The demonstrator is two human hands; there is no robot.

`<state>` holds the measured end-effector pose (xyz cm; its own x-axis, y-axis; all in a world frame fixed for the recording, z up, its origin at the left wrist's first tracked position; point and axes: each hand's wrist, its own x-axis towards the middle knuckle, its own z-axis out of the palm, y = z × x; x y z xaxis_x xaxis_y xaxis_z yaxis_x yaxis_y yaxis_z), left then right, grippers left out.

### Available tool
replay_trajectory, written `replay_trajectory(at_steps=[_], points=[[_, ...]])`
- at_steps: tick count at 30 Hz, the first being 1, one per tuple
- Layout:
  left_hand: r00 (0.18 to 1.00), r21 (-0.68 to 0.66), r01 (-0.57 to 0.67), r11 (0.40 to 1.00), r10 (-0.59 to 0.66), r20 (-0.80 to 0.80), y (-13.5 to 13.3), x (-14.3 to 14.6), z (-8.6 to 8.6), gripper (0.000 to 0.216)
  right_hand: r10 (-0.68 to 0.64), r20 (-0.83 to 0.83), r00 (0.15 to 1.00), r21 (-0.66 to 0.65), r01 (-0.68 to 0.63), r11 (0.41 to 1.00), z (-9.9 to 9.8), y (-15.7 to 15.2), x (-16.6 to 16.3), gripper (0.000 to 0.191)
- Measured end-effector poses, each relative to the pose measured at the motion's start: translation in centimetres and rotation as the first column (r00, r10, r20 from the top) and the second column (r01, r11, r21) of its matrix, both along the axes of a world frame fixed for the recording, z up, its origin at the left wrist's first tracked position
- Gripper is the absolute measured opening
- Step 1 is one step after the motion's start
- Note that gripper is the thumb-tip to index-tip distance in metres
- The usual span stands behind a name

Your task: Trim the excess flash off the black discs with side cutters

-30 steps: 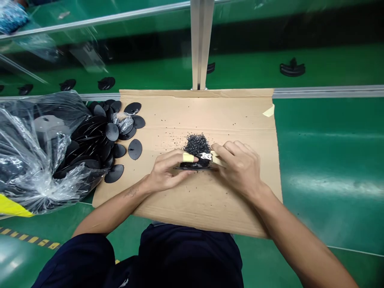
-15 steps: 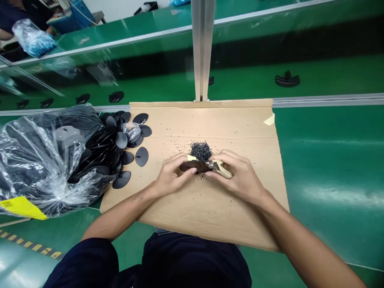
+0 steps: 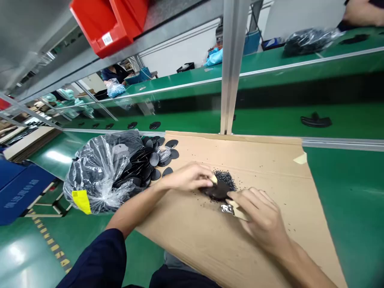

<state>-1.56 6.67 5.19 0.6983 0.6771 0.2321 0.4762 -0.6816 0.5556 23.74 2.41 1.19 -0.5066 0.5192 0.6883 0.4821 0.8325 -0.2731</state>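
Note:
My left hand (image 3: 192, 177) pinches the left edge of a thin black oval disc (image 3: 220, 191). A cream-coloured wrap (image 3: 214, 179) shows at its fingertips. My right hand (image 3: 264, 214) curls around a small shiny metal tool (image 3: 227, 208) with a cream-coloured wrapped part; its exact kind is not clear. The right fingertips are at the disc's right edge, and the tool's metal end points left, just below the disc. Behind and partly under the disc lies a pile of small black bits (image 3: 225, 178) on a cardboard sheet (image 3: 192, 236).
Left of the cardboard, a clear plastic bag (image 3: 93, 172) spills black oval discs (image 3: 141, 166). A metal post (image 3: 230, 72) rises at the cardboard's far edge. Black parts (image 3: 316, 120) sit on the green belt beyond. A red bin (image 3: 111, 24) stands on the shelf above. Other people work across.
The view has tilted up and turned left, bringing the shelf and red bin in. My right hand has drawn toward me, with the metal tool now below the disc; the left still holds the disc.

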Motion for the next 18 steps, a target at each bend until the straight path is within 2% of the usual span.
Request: replay_trajectory(at_steps=[1, 3, 6, 8, 11, 15, 18], points=[[0.998, 0.041, -0.042, 0.998, 0.044, -0.048, 1.3, -0.5, 0.7, 0.013, -0.020, -0.001, 1.000, -0.010, 0.020, 1.000, -0.1, 0.1, 0.1, 0.024], [0.962, 0.192, -0.204, 0.960, 0.232, -0.143, 4.5, -1.7, 1.8, 0.011, -0.049, 0.011, 0.999, -0.035, 0.050, 0.998, -0.2, 0.3, 0.4, 0.026], [0.782, 0.314, -0.478, 0.820, 0.560, -0.274, 10.1, -3.3, 2.8, 0.020, -0.053, 0.039, 0.998, -0.065, 0.056, 0.996, -0.4, 0.3, 0.5, 0.024], [0.646, 0.313, -0.583, 0.750, 0.661, -0.381, 13.2, -4.0, 2.9, 0.028, -0.049, 0.069, 0.996, -0.084, 0.055, 0.995, -0.6, 0.0, 0.4, 0.021], [0.579, 0.305, -0.626, 0.717, 0.690, -0.434, 16.1, -4.6, 2.3, 0.035, -0.064, 0.120, 0.991, -0.124, 0.079, 0.989, -0.9, -0.6, 0.1, 0.019], [0.524, 0.257, -0.648, 0.717, 0.665, -0.532, 18.5, -4.5, 1.5, 0.027, -0.074, 0.189, 0.979, -0.181, 0.109, 0.977, -1.2, -1.2, 0.1, 0.023], [0.525, 0.228, -0.643, 0.731, 0.637, -0.565, 20.8, -3.3, 1.4, 0.022, -0.060, 0.249, 0.967, -0.229, 0.119, 0.966, -1.2, -1.6, 0.2, 0.029]])
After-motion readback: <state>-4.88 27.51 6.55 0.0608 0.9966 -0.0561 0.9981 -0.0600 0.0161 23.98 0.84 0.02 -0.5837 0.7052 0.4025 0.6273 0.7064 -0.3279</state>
